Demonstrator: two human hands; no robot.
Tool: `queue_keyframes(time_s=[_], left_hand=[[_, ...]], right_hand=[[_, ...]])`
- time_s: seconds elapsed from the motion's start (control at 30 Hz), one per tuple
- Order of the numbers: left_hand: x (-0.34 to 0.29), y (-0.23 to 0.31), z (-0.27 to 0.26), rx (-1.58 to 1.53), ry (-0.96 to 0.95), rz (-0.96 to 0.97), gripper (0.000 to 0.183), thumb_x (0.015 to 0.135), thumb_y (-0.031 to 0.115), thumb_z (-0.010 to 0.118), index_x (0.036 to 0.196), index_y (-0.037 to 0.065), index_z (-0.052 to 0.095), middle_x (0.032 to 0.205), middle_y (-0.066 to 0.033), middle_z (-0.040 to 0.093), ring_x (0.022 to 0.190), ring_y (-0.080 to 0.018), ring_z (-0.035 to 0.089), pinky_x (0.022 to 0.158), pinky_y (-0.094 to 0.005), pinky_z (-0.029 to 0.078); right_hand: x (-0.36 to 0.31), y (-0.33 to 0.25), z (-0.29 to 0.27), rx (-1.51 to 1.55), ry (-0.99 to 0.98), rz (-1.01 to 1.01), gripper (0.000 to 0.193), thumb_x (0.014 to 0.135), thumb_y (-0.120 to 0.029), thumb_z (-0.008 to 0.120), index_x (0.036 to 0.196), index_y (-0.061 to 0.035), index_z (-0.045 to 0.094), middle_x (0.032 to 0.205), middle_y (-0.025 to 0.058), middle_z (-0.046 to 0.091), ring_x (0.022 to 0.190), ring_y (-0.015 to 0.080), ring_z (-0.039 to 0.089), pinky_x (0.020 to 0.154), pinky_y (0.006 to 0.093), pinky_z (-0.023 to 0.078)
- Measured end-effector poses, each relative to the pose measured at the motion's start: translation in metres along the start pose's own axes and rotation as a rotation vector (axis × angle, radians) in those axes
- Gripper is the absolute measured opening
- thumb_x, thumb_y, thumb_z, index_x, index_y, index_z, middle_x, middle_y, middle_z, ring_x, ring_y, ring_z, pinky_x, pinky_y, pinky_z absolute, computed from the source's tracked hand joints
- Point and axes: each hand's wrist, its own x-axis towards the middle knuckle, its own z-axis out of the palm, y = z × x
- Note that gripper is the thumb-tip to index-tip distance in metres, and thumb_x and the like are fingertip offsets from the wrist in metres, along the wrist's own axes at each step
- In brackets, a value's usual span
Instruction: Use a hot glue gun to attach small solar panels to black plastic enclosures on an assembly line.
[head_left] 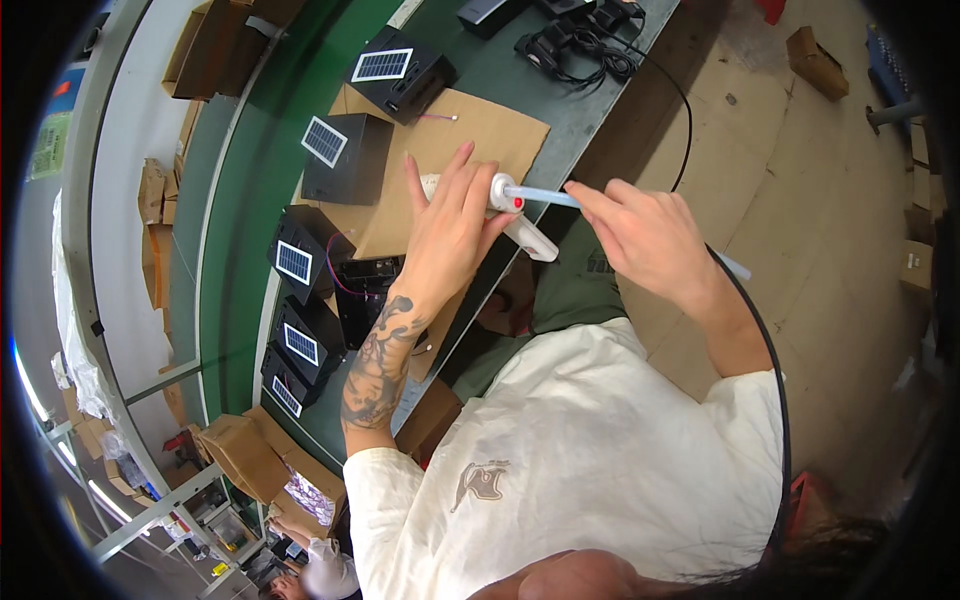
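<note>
My left hand (450, 225) is wrapped around the body of a white glue gun (532, 240), with its handle pointing down toward me and a red spot at its back end. Its nozzle end is mostly hidden behind my fingers. A long translucent glue stick (545, 195) meets the back of the gun. My right hand (640, 235) pinches that stick, and the stick's far end shows beyond my wrist. Below both hands lies a cardboard sheet (500, 125) on the green bench.
Several black boxes with small solar panels (325, 140) line the bench at the left, one opened with wires (350, 280). Black adapters and cables (575, 50) lie at the far end. A black cable (765, 340) passes my right arm. Another person (325, 565) is at lower left.
</note>
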Motion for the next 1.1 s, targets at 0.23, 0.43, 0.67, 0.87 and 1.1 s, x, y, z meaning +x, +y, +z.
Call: queue_keyframes(time_s=[0.23, 0.43, 0.67, 0.87, 1.1], left_hand=[[0.002, 0.008, 0.005, 0.004, 0.044, -0.012, 0.054, 0.081, 0.02, 0.076, 0.126, 0.005, 0.05, 0.12, -0.0095, 0.057, 0.131, -0.0301, 0.047, 0.114, -0.0643, 0.011], [0.003, 0.01, 0.011, -0.012, 0.037, 0.011, 0.054, 0.079, 0.019, 0.077, 0.124, 0.004, 0.052, 0.117, -0.0092, 0.059, 0.129, -0.0287, 0.05, 0.115, -0.0624, 0.015], [0.001, 0.01, 0.02, -0.024, 0.096, 0.029, 0.054, 0.077, 0.019, 0.078, 0.121, 0.004, 0.053, 0.117, -0.0102, 0.059, 0.127, -0.0286, 0.052, 0.114, -0.0587, 0.021], [0.004, 0.019, 0.024, -0.032, 0.089, 0.076, 0.052, 0.076, 0.018, 0.078, 0.12, 0.003, 0.053, 0.116, -0.011, 0.06, 0.125, -0.029, 0.053, 0.114, -0.0542, 0.028], [0.01, 0.019, 0.02, -0.015, 0.068, 0.054, 0.052, 0.08, 0.02, 0.075, 0.122, 0.002, 0.051, 0.118, -0.0145, 0.057, 0.126, -0.0321, 0.051, 0.114, -0.0524, 0.028]], right_hand=[[0.013, -0.006, 0.007, -0.215, 0.006, -0.089, 0.025, 0.091, -0.019, 0.064, 0.114, -0.012, 0.062, 0.078, 0.0073, 0.052, 0.058, 0.0256, 0.06, 0.048, 0.0387, 0.045], [0.023, -0.014, -0.008, -0.433, -0.134, -0.127, 0.018, 0.091, -0.019, 0.062, 0.108, -0.0112, 0.062, 0.074, 0.0072, 0.051, 0.053, 0.0244, 0.06, 0.045, 0.0367, 0.044], [0.027, -0.013, -0.003, -0.121, -0.078, -0.145, 0.013, 0.089, -0.014, 0.06, 0.081, -0.0032, 0.06, 0.07, 0.0114, 0.062, 0.059, 0.0314, 0.064, 0.051, 0.0409, 0.05], [0.034, -0.006, 0.007, -0.032, -0.156, -0.082, 0.024, 0.094, -0.019, 0.056, 0.077, -0.0022, 0.058, 0.067, 0.0148, 0.063, 0.063, 0.0366, 0.064, 0.054, 0.0446, 0.05], [0.03, -0.003, 0.014, -0.046, -0.083, -0.116, 0.023, 0.095, -0.02, 0.055, 0.08, -0.0025, 0.056, 0.075, 0.013, 0.066, 0.067, 0.0339, 0.064, 0.057, 0.0434, 0.051]])
